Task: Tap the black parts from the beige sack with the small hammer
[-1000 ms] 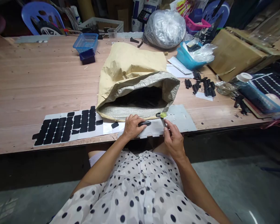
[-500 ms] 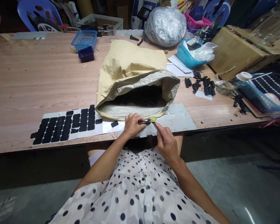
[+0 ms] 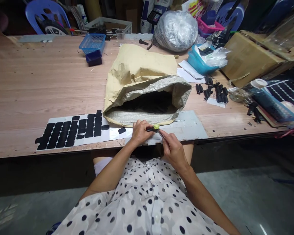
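Observation:
My left hand (image 3: 140, 132) is closed around a small black part (image 3: 150, 129) at the table's front edge, on a grey sheet (image 3: 186, 125). My right hand (image 3: 173, 150) pinches a thin tool with a yellow-green tip (image 3: 156, 126), and that tip touches the end of the black part. Just behind my hands lies an open woven sack (image 3: 147, 94) with dark pieces inside. To the left lies a white sheet of black pads (image 3: 71, 130), with one loose pad (image 3: 122, 130) beside my left hand.
A pile of black parts (image 3: 214, 91) lies at right. Blue baskets (image 3: 93, 44), a turquoise bin (image 3: 198, 62), a clear plastic bag (image 3: 175, 29) and a cardboard box (image 3: 250, 57) stand along the back and right. A bottle (image 3: 269, 98) lies far right.
My right hand has moved left, bringing the tool's yellow-green tip from right of the black part onto its end. My left hand has kept its hold.

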Demonstrator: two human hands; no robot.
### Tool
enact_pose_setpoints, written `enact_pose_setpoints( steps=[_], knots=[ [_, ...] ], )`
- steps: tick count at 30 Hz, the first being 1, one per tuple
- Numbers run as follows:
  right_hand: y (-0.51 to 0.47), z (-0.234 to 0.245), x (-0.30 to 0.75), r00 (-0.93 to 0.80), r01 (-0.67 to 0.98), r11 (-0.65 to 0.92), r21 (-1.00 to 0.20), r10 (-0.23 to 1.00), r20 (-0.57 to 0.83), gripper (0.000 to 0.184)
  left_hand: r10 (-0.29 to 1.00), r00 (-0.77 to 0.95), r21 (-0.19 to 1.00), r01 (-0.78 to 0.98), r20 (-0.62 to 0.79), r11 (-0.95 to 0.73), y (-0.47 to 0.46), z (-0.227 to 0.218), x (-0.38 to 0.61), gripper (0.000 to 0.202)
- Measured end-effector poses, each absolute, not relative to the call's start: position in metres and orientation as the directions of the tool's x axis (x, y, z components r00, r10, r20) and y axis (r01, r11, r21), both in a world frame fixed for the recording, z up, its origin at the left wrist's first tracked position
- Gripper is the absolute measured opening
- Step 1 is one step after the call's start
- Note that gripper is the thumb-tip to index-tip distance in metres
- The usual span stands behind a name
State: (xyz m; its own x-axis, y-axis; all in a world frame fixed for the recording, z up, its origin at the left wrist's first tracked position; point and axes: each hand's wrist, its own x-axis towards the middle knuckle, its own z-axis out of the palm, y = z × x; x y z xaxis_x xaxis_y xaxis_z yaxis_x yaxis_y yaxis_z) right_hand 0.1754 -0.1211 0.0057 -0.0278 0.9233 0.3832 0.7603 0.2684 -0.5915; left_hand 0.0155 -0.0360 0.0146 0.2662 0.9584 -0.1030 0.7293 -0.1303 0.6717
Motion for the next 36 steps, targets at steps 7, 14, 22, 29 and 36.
enact_pose_setpoints(
  steps=[7,14,22,29,36],
  knots=[
    [-0.086,-0.001,0.210,0.112,0.925,0.068,-0.374,0.891,0.440,0.036,0.954,0.301,0.685,0.698,-0.018,-0.207,-0.038,0.008,0.010,0.012],
    [-0.070,-0.022,0.216,0.119,0.984,-0.044,-0.172,0.882,0.456,0.036,0.950,0.311,0.704,0.682,-0.036,-0.197,-0.038,0.007,0.003,0.034],
    [-0.073,-0.023,0.209,0.091,0.994,-0.051,-0.098,0.878,0.469,0.036,0.939,0.339,0.679,0.677,0.055,-0.284,-0.047,0.012,0.001,0.027],
    [-0.073,-0.025,0.209,0.079,0.995,-0.040,-0.091,0.869,0.489,0.036,0.662,0.748,0.742,0.418,0.046,-0.524,-0.110,-0.013,-0.011,0.025],
    [-0.073,-0.027,0.208,0.090,0.991,-0.034,-0.126,0.877,0.472,0.039,0.750,0.455,0.630,0.774,-0.481,-0.066,-0.116,-0.058,-0.034,0.037]
  ],
)
